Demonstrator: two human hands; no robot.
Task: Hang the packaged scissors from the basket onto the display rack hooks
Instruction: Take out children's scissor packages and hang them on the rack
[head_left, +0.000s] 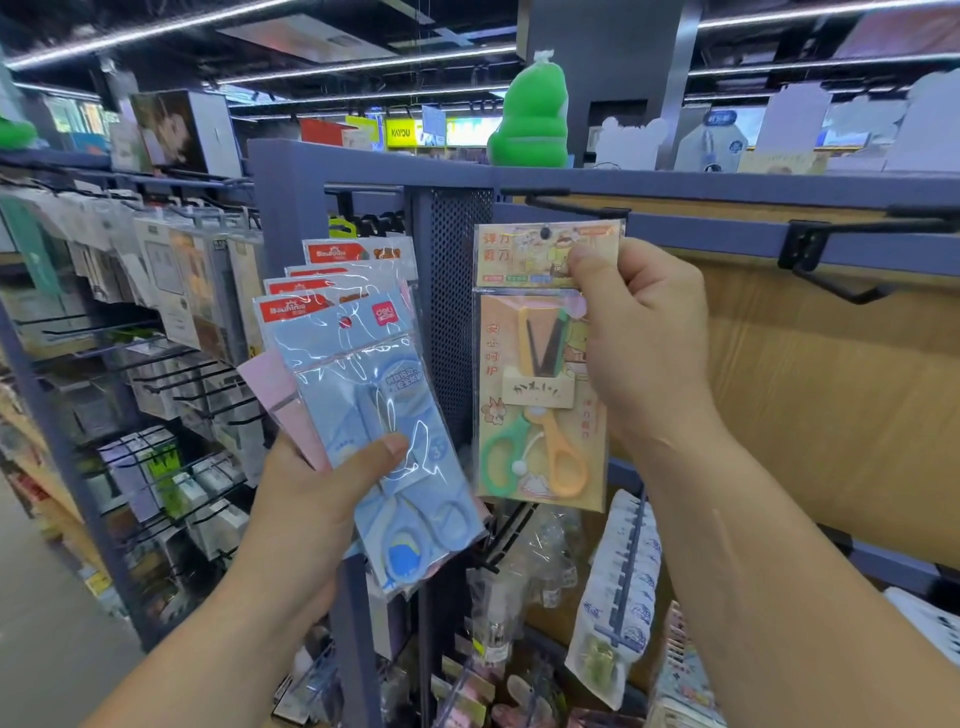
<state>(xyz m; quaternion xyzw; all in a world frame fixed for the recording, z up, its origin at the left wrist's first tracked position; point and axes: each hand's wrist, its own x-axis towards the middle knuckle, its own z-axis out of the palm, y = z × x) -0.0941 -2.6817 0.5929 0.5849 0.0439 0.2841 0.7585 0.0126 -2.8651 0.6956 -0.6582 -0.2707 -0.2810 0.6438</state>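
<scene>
Yellow scissors pack (543, 374) held upright, long axis vertical, hang-hole up just below a black hook (571, 206), pinched by right hand (639, 332), left hand (322, 493) gripping fanned blue packs (363, 395).
</scene>
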